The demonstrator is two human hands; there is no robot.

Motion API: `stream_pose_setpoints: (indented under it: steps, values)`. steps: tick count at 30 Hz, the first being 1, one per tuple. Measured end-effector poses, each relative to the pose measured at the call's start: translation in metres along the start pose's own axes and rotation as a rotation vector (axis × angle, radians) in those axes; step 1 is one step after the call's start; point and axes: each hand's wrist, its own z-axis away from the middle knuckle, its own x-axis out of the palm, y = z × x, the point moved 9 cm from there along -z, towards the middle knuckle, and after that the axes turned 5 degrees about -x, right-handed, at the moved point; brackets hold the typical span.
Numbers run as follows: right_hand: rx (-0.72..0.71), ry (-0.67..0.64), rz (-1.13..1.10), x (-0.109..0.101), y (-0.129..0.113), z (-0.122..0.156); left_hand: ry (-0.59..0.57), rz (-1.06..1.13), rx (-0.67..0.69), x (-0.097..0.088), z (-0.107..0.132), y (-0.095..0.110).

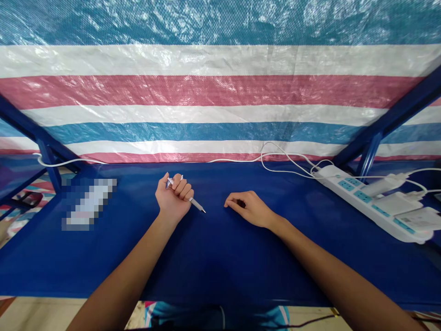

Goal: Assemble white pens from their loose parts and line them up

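Observation:
My left hand is turned palm up, its fingers wrapped around a white pen. The pen's pointed tip sticks out past the little-finger side, down and to the right. Its other end shows between the thumb and forefinger, while the middle of the barrel is hidden by the fingers. To the right, apart from the pen, my right hand is curled low over the blue table. Its thumb and forefinger come together in a loose pinch, with nothing visible between them.
A long white power strip with plugged-in adapters lies at the right. A white cable runs along the back edge. At the left is a pixelated pale object. Blue metal braces and a striped tarp stand behind.

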Motion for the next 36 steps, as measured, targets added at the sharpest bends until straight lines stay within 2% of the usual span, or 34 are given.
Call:
stream_pose_setpoints:
  steps: [36]
  values:
    - [0.004,-0.005,0.015,0.0000,-0.0006,0.0001,-0.017,-0.010,-0.037,0.0016,0.0000,-0.0031]
